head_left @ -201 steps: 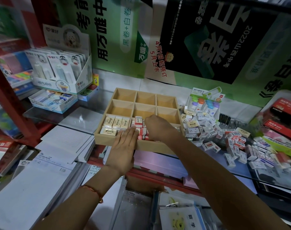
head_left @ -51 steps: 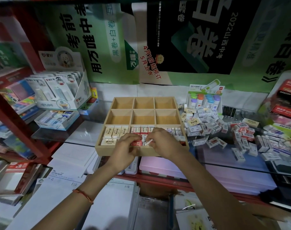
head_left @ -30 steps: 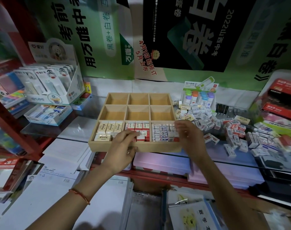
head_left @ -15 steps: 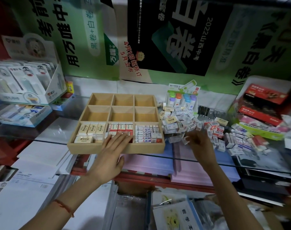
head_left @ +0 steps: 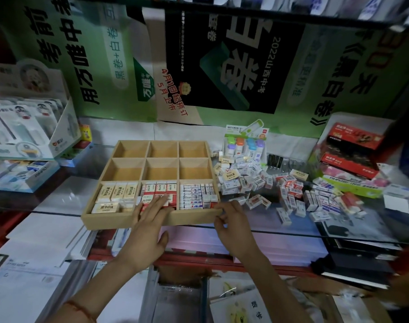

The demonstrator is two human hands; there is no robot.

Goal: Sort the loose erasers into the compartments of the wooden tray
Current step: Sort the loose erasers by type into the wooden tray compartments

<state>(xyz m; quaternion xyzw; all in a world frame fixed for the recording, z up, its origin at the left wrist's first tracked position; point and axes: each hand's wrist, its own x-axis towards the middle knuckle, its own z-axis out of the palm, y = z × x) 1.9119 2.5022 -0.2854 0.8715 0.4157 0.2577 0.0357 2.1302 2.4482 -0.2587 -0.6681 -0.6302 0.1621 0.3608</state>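
plainly, what matters here is that the loose erasers (head_left: 245,180) lie to the right of and a little beyond the right hand (head_left: 233,224), which sits at the near right corner of the wooden tray (head_left: 105,220), so by my reading that hand is the nearer one for any pick from the heap. its fingers are curled in towards the corner, and i cannot tell whether they pinch an eraser or only touch the wood. the left hand (head_left: 147,227) lies flat with its fingers straight, resting over the front wall on the red-and-white erasers (head_left: 159,188) in the middle front compartment. the cream erasers (head_left: 117,194) fill the front left compartment. the blue-striped erasers (head_left: 191,197) fill most of the front right one, their long axes running left to right, with a few standing on end along its right side. the six compartments behind are bare wood. the heap lies every way, so i judge that each piece will want turning before it drops in line. tray and heap share a glass shelf (head_left: 59,197), with pink paper stacks (head_left: 198,238) under it. a white display box (head_left: 31,127) stands at the left and red boxes (head_left: 352,145) at the right. posters (head_left: 222,66) cover the wall behind.
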